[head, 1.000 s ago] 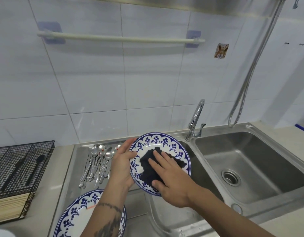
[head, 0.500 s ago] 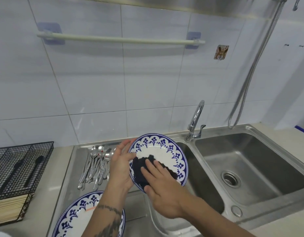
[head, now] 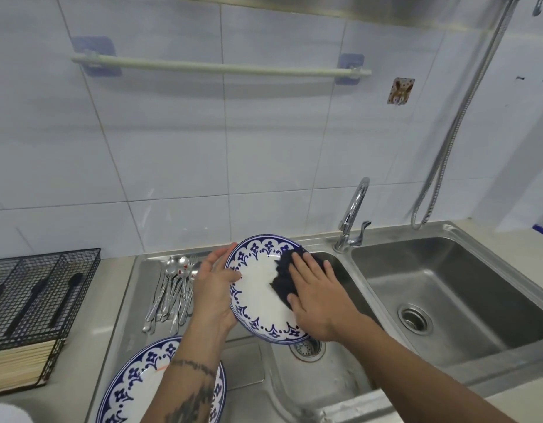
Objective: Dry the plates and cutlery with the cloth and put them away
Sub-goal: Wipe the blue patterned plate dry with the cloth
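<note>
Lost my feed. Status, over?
Left hand grips plate rim. Right hand presses cloth flat on it. Nothing blocking.

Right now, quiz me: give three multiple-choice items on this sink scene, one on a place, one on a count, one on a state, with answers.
1. Where do the spoons lie?
A. on the draining board left of the held plate
B. in the right basin
C. in the wire rack

2. How many patterned plates show?
A. one
B. two
C. four

3. What is the right hand doing?
A. hanging idle
B. turning the tap
C. pressing the dark cloth on the held plate

Answers: 1 A, they lie on the steel beside the left hand. 2 B, one held, a second plate below it. 3 C, flat fingers lie on the cloth.
</note>
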Demonstrator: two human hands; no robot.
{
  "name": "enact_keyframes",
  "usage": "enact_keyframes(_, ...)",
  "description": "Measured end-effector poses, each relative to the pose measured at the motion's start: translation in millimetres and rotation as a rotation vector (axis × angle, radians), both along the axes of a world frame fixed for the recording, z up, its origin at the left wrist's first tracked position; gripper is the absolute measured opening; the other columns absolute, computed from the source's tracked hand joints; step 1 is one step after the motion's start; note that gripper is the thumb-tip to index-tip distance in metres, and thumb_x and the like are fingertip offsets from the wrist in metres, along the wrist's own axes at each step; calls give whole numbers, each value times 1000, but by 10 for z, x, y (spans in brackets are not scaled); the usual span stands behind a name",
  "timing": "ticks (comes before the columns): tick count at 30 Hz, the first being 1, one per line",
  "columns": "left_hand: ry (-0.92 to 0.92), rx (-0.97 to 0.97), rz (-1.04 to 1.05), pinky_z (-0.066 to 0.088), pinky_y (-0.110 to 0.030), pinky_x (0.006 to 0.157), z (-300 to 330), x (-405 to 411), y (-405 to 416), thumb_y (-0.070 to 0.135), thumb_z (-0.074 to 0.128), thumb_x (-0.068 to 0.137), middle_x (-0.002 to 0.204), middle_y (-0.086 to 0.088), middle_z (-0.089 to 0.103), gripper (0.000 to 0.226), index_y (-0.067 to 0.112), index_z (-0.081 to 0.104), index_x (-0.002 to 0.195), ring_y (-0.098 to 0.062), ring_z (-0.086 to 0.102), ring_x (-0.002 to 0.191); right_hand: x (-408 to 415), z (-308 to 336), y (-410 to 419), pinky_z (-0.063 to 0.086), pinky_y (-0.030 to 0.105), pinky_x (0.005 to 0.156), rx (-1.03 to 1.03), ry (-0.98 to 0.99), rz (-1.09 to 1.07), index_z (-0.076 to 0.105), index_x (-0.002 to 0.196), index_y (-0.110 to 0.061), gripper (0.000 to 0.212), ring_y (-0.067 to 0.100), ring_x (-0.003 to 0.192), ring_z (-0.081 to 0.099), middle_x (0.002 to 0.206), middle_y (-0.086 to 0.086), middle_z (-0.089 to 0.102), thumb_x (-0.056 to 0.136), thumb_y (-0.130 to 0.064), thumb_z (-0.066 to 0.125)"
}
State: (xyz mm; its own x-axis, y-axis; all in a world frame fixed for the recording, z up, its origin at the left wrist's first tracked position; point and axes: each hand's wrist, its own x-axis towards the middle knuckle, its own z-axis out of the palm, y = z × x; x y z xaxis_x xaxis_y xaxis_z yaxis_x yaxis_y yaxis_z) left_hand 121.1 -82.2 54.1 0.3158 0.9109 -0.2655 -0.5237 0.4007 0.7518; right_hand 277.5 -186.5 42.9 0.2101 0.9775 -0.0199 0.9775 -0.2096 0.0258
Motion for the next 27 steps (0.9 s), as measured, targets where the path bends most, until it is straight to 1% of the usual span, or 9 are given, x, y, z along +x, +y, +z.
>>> enact_keyframes(7, -15, -38, 58, 55, -44, 85, 44, 70, 77, -28, 40, 78, 122, -1, 68, 53, 14, 56, 107, -24, 67, 99, -232, 26, -343, -8, 32, 119, 6, 282, 32, 17, 155, -18, 59, 12, 148, 2, 163, -2, 10, 101, -42, 25)
enact_keyframes(10, -11, -53, 80, 56, -40, 77, 78, 108, 90, -25, 42, 81, 121, 2, 68, 54, 15, 54, 115, -21, 67, 99, -428, 64, -414, -2, 33, 121, 93, 406, 94, 26, 152, -21, 58, 11, 146, 11, 160, -4, 20, 99, -41, 27)
enact_keyframes(13, -25, -130, 116, 57, -47, 83, 33, 154, 146, -23, 41, 81, 124, -6, 66, 57, 13, 53, 123, -28, 66, 102, -521, 17, -413, 13, 39, 120, 263, 355, 164, 44, 141, -19, 56, 15, 135, 31, 146, -4, 41, 90, -40, 36)
enact_keyframes(15, 28, -196, 119, 55, -57, 87, 13, 168, 182, -20, 39, 79, 123, -16, 64, 58, 12, 57, 123, -36, 65, 99, -479, -30, -362, 22, 38, 116, 411, 230, 180, 57, 126, -17, 43, 18, 118, 45, 128, -3, 54, 86, -28, 51)
enact_keyframes(16, 69, -231, 120, 55, -59, 85, 12, 165, 184, -19, 38, 78, 120, -18, 65, 57, 12, 59, 123, -38, 65, 96, -447, -43, -331, 28, 37, 113, 466, 180, 181, 61, 118, -17, 37, 18, 110, 49, 119, -3, 58, 82, -22, 59)
enact_keyframes(19, 127, -292, 143, 58, -55, 76, -36, 138, 198, -16, 39, 79, 115, -19, 67, 49, 10, 62, 113, -38, 67, 93, -359, -55, -231, 42, 31, 96, 537, 142, 220, 64, 103, -17, 31, 19, 92, 52, 102, -5, 61, 73, -10, 68)
enact_keyframes(21, 147, -300, 148, 57, -55, 79, -69, 110, 200, -14, 43, 82, 118, -19, 67, 44, 12, 62, 112, -37, 68, 96, -300, -72, -194, 43, 27, 85, 539, 138, 253, 62, 98, -16, 31, 20, 87, 51, 97, -5, 60, 70, -5, 67)
enact_keyframes(24, 144, -229, 154, 55, -51, 85, -110, 44, 134, -6, 51, 90, 122, -11, 66, 44, 17, 55, 128, -33, 65, 104, -209, -45, -187, 43, 22, 77, 484, 157, 221, 59, 98, -20, 38, 16, 86, 49, 96, -9, 57, 65, -5, 72)
enact_keyframes(27, 191, -54, 77, 55, -49, 85, -141, -74, 56, 1, 51, 97, 121, -6, 65, 36, 21, 53, 126, -27, 62, 103, -87, 23, -215, 46, 25, 72, 435, 216, 189, 55, 99, -24, 36, 15, 88, 48, 97, -11, 54, 71, -7, 71)
